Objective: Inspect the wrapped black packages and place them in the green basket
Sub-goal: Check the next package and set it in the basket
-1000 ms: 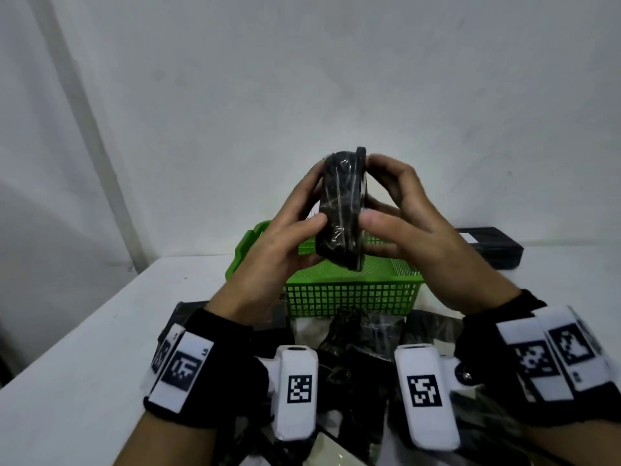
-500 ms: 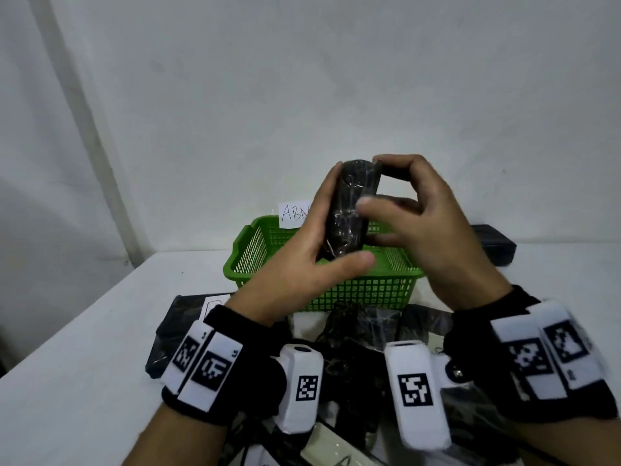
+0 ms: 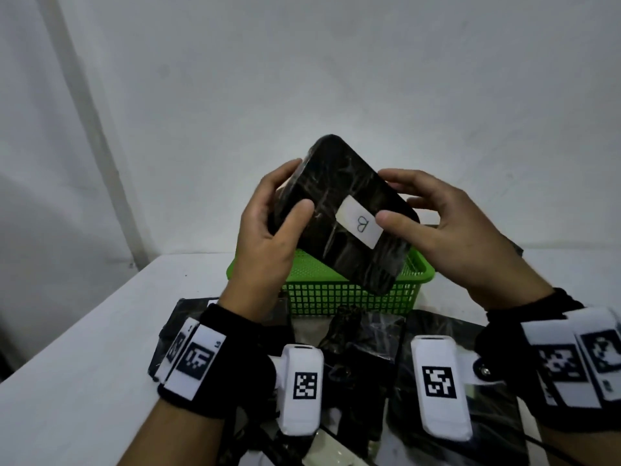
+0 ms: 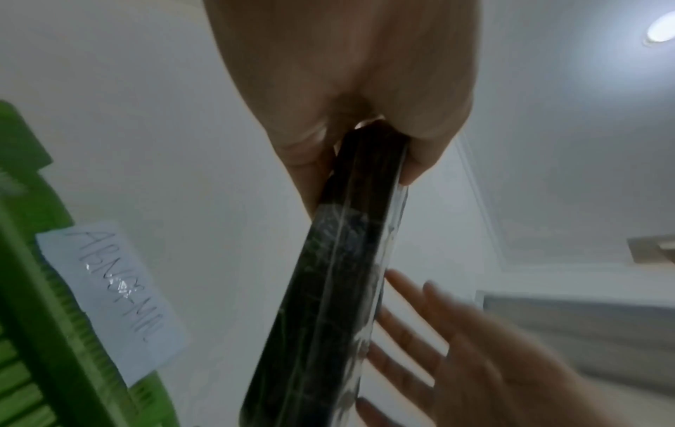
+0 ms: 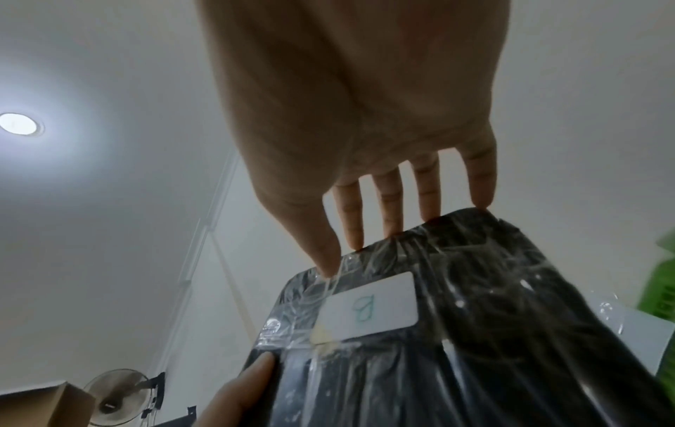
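Note:
A black package (image 3: 336, 253) wrapped in clear film is held up in the air over the green basket (image 3: 336, 294). Its broad face is turned toward me and carries a white label (image 3: 360, 225) marked "B". My left hand (image 3: 268, 230) grips its left edge, thumb on the face and fingers behind. My right hand (image 3: 437, 227) holds the right end, thumb beside the label and straight fingers behind the edge. The left wrist view shows the package (image 4: 339, 289) edge-on. In the right wrist view the package (image 5: 456, 332) has my fingertips (image 5: 391, 228) at its rim.
Several more film-wrapped black packages (image 3: 363, 334) lie on the white table (image 3: 100, 331) between me and the basket. A handwritten paper note (image 4: 113, 300) is stuck on the basket wall (image 4: 22, 289). The wall stands close behind; the table's left edge falls away.
The package was edge-on to me and has been rotated so its labelled face shows. Both hands shifted their hold to its two ends.

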The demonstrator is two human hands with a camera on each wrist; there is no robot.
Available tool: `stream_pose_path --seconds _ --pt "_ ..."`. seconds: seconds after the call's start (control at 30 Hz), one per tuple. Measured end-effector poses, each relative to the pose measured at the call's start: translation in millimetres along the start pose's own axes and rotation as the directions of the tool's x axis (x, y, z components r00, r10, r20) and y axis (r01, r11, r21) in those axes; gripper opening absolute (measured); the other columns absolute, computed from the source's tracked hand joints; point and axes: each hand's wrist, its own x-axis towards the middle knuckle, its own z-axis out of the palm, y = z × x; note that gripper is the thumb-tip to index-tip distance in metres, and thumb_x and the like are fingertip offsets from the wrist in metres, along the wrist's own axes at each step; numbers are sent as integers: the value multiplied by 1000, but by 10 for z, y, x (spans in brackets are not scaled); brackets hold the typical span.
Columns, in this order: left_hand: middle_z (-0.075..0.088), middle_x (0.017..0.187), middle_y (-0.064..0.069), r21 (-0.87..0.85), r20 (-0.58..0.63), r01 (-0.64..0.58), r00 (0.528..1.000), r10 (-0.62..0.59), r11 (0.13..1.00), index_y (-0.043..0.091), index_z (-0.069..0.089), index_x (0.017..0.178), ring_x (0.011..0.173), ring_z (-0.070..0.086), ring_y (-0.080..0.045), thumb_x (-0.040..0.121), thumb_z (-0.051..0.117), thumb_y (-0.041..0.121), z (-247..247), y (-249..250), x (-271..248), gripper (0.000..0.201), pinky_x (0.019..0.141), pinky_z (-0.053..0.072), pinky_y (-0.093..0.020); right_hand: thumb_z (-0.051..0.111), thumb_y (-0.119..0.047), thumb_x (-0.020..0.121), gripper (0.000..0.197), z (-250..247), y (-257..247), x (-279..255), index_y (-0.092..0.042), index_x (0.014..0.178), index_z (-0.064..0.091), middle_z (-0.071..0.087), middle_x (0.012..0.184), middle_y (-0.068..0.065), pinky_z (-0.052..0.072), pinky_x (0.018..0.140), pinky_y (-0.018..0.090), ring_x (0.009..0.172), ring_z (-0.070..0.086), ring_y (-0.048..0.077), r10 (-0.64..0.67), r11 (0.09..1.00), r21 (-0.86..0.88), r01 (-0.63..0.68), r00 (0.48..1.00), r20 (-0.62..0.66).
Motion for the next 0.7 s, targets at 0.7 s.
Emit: stream_pose_path --seconds 0.7 --pt "72 115 -8 -31 16 566 824 -566 824 17 59 129 92 73 -19 88 65 44 -74 -157 -19 50 76 60 -31 85 -24 75 72 48 -143 -77 -34 139 55 64 132 -10 59 68 29 102 72 15 -118 897 443 -9 959 259"
